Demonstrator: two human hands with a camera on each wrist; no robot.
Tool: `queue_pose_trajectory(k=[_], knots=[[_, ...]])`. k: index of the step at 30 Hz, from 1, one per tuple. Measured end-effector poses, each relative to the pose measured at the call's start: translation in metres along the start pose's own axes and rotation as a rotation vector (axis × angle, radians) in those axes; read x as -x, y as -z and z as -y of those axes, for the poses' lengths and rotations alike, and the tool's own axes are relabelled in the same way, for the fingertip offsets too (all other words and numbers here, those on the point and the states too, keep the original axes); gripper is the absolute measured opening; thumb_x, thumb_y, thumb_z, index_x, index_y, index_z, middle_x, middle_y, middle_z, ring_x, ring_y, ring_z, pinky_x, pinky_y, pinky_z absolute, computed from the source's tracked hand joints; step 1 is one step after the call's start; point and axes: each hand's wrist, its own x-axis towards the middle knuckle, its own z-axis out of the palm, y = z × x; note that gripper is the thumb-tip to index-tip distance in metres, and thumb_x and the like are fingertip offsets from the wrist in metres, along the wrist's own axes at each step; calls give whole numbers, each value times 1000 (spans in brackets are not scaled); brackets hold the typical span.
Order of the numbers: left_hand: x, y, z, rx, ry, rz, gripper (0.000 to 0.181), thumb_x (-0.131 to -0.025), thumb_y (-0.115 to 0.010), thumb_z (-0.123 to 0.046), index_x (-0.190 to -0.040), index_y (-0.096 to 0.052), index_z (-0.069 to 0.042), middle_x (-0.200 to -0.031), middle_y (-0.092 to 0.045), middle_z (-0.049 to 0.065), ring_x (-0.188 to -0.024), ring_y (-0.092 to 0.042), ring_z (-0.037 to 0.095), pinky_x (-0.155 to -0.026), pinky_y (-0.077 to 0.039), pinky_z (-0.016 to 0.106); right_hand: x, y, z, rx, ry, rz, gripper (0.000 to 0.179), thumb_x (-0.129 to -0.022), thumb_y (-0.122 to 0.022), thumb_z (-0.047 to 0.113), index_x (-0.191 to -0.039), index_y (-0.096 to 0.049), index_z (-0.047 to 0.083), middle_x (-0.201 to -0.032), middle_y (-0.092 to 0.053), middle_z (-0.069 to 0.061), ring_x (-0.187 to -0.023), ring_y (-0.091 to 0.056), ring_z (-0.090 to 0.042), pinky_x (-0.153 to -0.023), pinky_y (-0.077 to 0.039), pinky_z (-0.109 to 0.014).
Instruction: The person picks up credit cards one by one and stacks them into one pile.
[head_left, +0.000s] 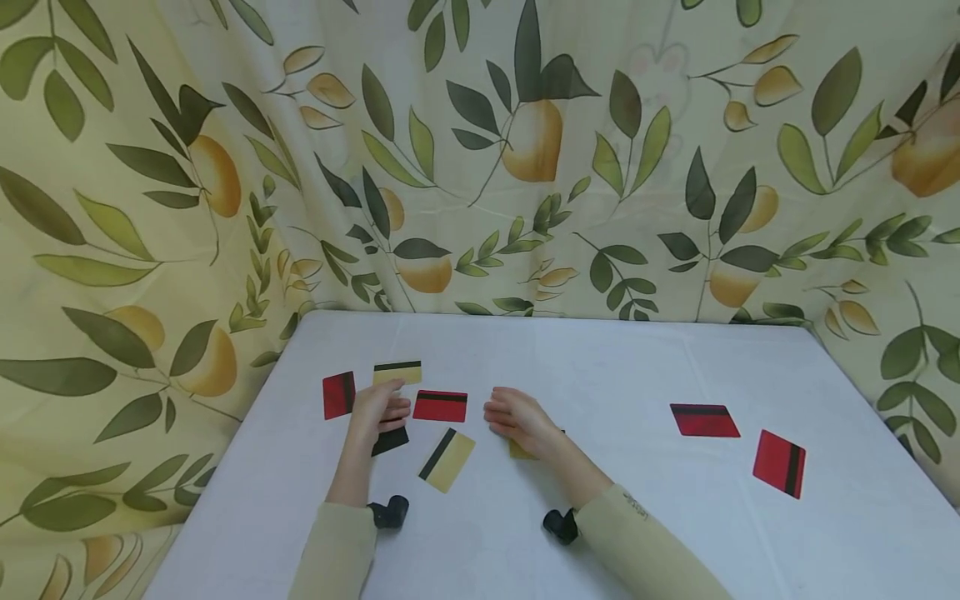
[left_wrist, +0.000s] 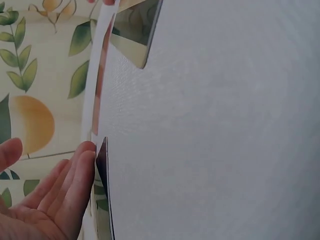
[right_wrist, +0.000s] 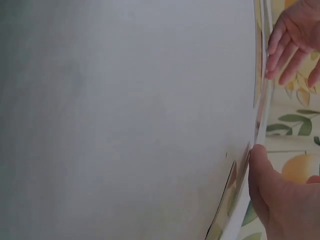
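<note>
Over the left part of the table, my left hand (head_left: 372, 414) hovers with relaxed fingers above a black card (head_left: 390, 442), partly covering it. Beside that hand are a red card (head_left: 337, 396) on its left and a gold card (head_left: 397, 371) beyond its fingertips. Between the hands lie another red card (head_left: 440, 407) and a tilted gold card (head_left: 447, 461). My right hand (head_left: 525, 423), fingers fairly straight and together, is over a gold card (head_left: 520, 451) that it mostly hides. Neither hand grips a card. In the left wrist view, the left hand (left_wrist: 57, 202) has its fingers extended.
A white-covered table (head_left: 600, 367) bears the cards. Farther right lie two more red cards with black stripes, one flat across (head_left: 705, 425) and one slanted (head_left: 776, 462). A curtain (head_left: 480, 208) printed with leaves and fruit stands behind the table. Dark wrist devices (head_left: 390, 512) sit at both sleeves.
</note>
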Motion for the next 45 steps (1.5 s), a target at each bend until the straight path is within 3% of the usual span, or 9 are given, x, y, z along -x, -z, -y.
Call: queue_pose_trajectory(k=[3,11,18,27,34,40,45], knots=[[-1,0,1,-2,-1,3,49,-88,-56,-35,-121,-50,1,-101,-65,20,-81,-68,24,-71,-56,33,-3,-7,-2,-15,-10,6,48,-98,-39,16,-140,-27,-2,-133,-42,-28,-120,-45,-36,-99,-41,-41],[-2,0,4,-2,-16,39,52,-88,-54,-36,-124,-51,1,-96,-67,17,-80,-68,22,-66,-56,33,-4,-20,-4,-287,-77,112,56,-99,-33,27,-144,-13,0,-143,-25,-30,-131,-29,-39,-106,-28,-47],[-3,-1,4,-8,32,33,49,-87,-54,-42,-120,-55,-5,-96,-68,13,-80,-68,18,-65,-56,29,-4,-22,-4,-310,-91,109,58,-100,-27,34,-144,-14,-1,-144,-26,-26,-131,-31,-36,-106,-28,-49],[0,2,0,29,21,104,57,-89,-51,-40,-125,-48,5,-109,-63,21,-89,-66,24,-72,-56,33,-7,-20,-6,-397,-109,106,58,-100,-30,31,-143,-12,-4,-144,-24,-27,-131,-28,-38,-107,-26,-50],[-1,4,0,83,45,143,56,-90,-49,-40,-124,-50,4,-113,-61,21,-93,-65,27,-77,-54,35,-8,-18,-6,-448,-126,103,58,-99,-32,29,-143,-12,-3,-144,-24,-27,-131,-28,-38,-106,-27,-50],[12,2,-9,140,48,202,55,-93,-47,-35,-126,-45,9,-122,-52,28,-104,-58,37,-84,-50,42,-8,-16,-5,-494,-131,59,58,-98,-35,27,-144,-14,-2,-142,-26,-30,-129,-31,-40,-105,-29,-51],[10,-1,-7,168,52,190,55,-93,-46,-33,-126,-44,11,-123,-50,30,-104,-57,39,-84,-50,43,-8,-16,-3,-482,-131,43,56,-98,-35,26,-142,-18,-5,-140,-28,-31,-127,-34,-40,-105,-32,-47]])
